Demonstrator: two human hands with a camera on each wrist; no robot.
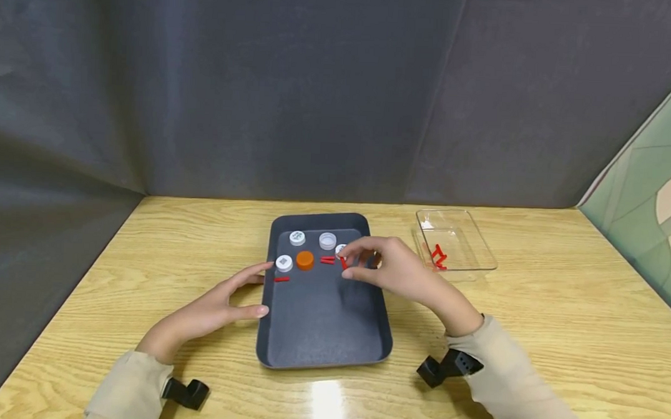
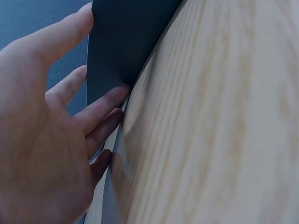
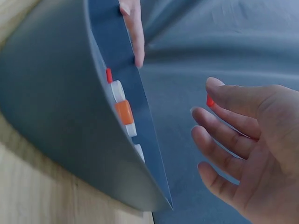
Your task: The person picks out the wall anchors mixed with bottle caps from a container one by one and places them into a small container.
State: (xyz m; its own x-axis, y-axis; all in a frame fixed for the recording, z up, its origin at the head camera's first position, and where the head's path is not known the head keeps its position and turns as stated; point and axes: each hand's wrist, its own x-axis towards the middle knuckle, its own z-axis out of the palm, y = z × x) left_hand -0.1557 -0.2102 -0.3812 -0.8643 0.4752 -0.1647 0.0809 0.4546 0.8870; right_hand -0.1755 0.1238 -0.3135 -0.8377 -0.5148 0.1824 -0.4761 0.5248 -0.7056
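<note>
Between thumb and forefinger my right hand pinches a small red stick, held above the right side of a dark grey tray. My left hand touches the tray's left rim, its fingers spread and fairly straight. Inside the tray stand an orange cap, a white cap with a grey square mark, another printed white cap and a white cap with its hollow side up. A further white cap is partly hidden by my right hand. Red sticks lie near the middle, and one red stick lies at the left.
To the tray's right, a clear rectangular container holds several red sticks. Both stand on a wooden table. A dark cloth screen rises behind it, and a patterned green panel stands at the right.
</note>
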